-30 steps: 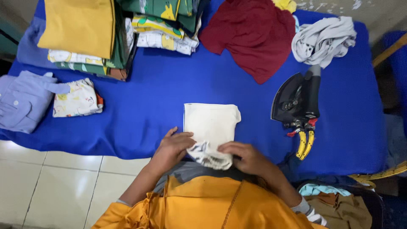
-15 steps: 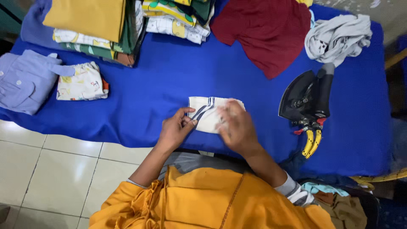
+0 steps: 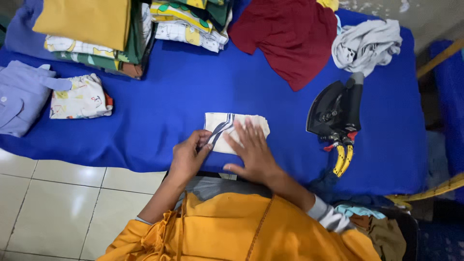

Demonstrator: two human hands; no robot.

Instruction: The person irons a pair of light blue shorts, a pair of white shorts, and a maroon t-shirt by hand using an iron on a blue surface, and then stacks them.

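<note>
On the blue-covered table (image 3: 159,106), stacks of folded clothes (image 3: 92,34) lined the far edge while, near the front edge, the left hand (image 3: 189,157) pinched and the right hand (image 3: 253,150) lay flat, pressing a nearly folded white striped cloth (image 3: 227,126); a maroon shirt (image 3: 290,36) and grey garment (image 3: 367,43) lay unfolded.

One iron (image 3: 334,110), one folded cream cloth (image 3: 232,126), two stacks of folded clothes (image 3: 94,43) (image 3: 191,21), one maroon shirt (image 3: 290,36), one crumpled grey garment (image 3: 367,43), one lilac shirt (image 3: 19,99), one printed folded garment (image 3: 79,96).

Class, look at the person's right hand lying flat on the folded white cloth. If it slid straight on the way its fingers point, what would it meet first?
The right hand points up and slightly left across the white cloth. Past the cloth's far edge lies bare blue cover, then probably the stack of folded printed clothes, though the exact line is uncertain.
</note>
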